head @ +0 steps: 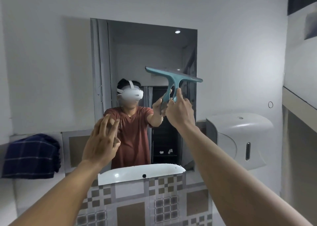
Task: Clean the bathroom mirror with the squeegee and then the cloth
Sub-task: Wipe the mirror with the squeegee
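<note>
The rectangular mirror (137, 57) hangs on the white wall straight ahead. My right hand (180, 110) grips the handle of a teal squeegee (173, 77), whose blade lies tilted across the mirror's right side at mid height, its right end reaching the mirror's edge. My left hand (101, 143) is raised in front of the mirror's lower left corner, fingers spread, holding nothing. A dark blue checked cloth (30, 155) lies folded on the ledge at the left. The mirror reflects a person in a red shirt.
A white dispenser (240, 138) is mounted on the wall right of the mirror. Patterned grey and brown tiles (154, 200) cover the wall below. A shelf edge (298, 102) runs along the right wall.
</note>
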Available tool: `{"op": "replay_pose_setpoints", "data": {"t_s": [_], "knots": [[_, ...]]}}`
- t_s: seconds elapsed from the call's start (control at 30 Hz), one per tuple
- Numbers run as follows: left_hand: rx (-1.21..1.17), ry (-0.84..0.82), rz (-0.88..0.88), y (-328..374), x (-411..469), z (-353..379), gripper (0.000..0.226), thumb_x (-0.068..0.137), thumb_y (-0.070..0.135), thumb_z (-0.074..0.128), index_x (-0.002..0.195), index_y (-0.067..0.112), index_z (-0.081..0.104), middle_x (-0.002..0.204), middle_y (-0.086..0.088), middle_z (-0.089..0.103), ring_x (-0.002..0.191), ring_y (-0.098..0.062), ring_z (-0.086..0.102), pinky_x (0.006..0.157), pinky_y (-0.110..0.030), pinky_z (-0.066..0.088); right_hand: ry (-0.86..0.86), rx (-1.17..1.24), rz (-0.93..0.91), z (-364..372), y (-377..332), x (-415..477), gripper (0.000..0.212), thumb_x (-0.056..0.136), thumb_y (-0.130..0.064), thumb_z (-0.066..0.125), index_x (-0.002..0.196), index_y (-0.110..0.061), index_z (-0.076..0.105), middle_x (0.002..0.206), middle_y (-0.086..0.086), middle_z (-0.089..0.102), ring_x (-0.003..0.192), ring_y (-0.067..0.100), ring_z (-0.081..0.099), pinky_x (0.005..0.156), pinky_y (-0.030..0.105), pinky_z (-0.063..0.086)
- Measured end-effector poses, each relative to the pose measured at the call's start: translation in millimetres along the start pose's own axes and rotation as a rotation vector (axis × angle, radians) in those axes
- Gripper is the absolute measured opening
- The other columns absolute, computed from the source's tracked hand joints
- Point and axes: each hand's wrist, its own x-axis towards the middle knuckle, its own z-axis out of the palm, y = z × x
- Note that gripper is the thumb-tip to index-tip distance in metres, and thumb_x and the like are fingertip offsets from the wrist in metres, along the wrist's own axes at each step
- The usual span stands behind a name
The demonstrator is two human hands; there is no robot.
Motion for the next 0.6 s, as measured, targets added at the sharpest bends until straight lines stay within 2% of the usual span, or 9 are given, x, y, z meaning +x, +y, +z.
{"op": "replay_pose_setpoints", "data": {"t_s": [0.13, 0.2, 0.37, 0.47, 0.6], "knots": [[0.003, -0.054, 0.009, 0, -8, 0, 0.098, 0.062, 0.019, 0.092, 0.147, 0.008, 0.044, 0.145, -0.027, 0.041, 0.133, -0.047, 0.043, 0.094, -0.054, 0.054, -0.032, 0.054, 0.018, 5, -7, -7, 0.08, 0.08, -0.042, 0.029, 0.157, -0.024, 0.014, 0.104, 0.016, 0.065, 0.089, 0.034, 0.065, 0.082, 0.051, 0.055], [0.003, -0.066, 0.002, 2, -8, -1, 0.099, 0.061, 0.017, 0.092, 0.147, 0.009, 0.044, 0.145, -0.026, 0.041, 0.132, -0.047, 0.044, 0.087, -0.052, 0.058, -0.053, 0.126, 0.037, 10, -11, -12, 0.079, 0.084, -0.039, 0.035, 0.158, -0.03, 0.008, 0.103, 0.016, 0.065, 0.085, 0.031, 0.066, 0.08, 0.052, 0.057], [0.011, -0.067, 0.02, -2, -7, -1, 0.101, 0.065, 0.022, 0.091, 0.151, 0.01, 0.039, 0.148, -0.025, 0.036, 0.137, -0.043, 0.038, 0.1, -0.052, 0.053, -0.072, 0.229, 0.077, 31, -22, -21, 0.074, 0.096, -0.035, 0.043, 0.158, -0.036, 0.003, 0.106, 0.015, 0.065, 0.086, 0.029, 0.067, 0.081, 0.052, 0.057], [0.031, -0.088, 0.04, -6, -9, 2, 0.103, 0.066, 0.026, 0.091, 0.153, 0.011, 0.037, 0.152, -0.023, 0.032, 0.141, -0.041, 0.033, 0.1, -0.047, 0.051, -0.061, 0.333, 0.123, 44, -32, -26, 0.075, 0.094, -0.036, 0.041, 0.156, -0.041, 0.0, 0.113, 0.012, 0.064, 0.091, 0.028, 0.069, 0.083, 0.051, 0.058], [0.026, -0.101, 0.033, -7, -10, 5, 0.099, 0.069, 0.025, 0.089, 0.153, 0.011, 0.038, 0.155, -0.025, 0.031, 0.144, -0.041, 0.029, 0.101, -0.045, 0.05, -0.04, 0.376, 0.133, 59, -47, -32, 0.071, 0.102, -0.026, 0.045, 0.161, -0.024, 0.007, 0.124, 0.007, 0.065, 0.109, 0.026, 0.063, 0.096, 0.047, 0.053]]}}
